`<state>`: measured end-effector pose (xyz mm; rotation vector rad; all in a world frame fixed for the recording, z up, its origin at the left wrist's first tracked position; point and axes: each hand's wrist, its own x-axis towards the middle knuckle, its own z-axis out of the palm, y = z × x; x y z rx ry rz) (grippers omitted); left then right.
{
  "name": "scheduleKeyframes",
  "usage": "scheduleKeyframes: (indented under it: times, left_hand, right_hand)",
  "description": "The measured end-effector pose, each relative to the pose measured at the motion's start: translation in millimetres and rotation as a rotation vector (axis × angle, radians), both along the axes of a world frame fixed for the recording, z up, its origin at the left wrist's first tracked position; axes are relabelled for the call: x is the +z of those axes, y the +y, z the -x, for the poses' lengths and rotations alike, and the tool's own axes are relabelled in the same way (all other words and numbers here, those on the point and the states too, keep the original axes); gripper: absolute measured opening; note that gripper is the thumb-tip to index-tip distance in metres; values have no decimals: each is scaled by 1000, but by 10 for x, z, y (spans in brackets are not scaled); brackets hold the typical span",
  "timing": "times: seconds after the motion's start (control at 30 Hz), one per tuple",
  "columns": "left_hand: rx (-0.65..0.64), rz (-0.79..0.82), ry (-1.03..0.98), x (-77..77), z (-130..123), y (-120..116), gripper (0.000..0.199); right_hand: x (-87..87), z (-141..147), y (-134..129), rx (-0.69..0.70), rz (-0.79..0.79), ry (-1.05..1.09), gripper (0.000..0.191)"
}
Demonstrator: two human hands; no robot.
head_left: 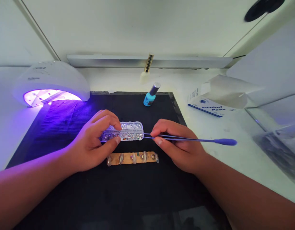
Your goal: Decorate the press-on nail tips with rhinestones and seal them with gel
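Note:
My left hand grips a clear compartment case of small sparkling rhinestones, thumb on its near side and fingers over its far side. The hand covers the case's left part. In my right hand is a pair of blue tweezers, pinched between thumb and fingers. Their points reach the right edge of the case; whether they touch it I cannot tell. Just nearer to me lies a tan strip bearing several clear, decorated nail tips, which neither hand visibly holds.
A white nail lamp glows purple at the left. A turquoise polish bottle stands on the black mat. Behind it is a pale bottle with a gold cap. An alcohol pads box and a clear container sit right.

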<state>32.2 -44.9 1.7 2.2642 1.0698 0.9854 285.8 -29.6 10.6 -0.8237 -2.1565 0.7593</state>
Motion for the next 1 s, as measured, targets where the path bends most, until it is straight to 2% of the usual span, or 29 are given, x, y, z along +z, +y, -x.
scheduleKeyframes:
  times: [0.33,0.53,0.6,0.7,0.8,1.0]
  left_hand:
    - [7,11,32,2,26,11,12]
    - [18,63,276,12,27,58,36]
    - [23,110,285,1,26,81,38]
    - [57,179,221,-23,27,122,32]
    - [70,241,172,-41,23,157,28]
    - [60,258,159,-31,3,179,27]
  right_hand:
    - [0,-54,-27,-69,-51,59,11]
    - [133,-188,49,-59,-321,-135,12]
    - [156,-260,89,-81,-426,-226,10]
    - [151,-352,139,-124,-538,-387,10]
    - [110,-394,173,-159,-540,-497,15]
    - [26,-394,214,-172,-529,-596,25]
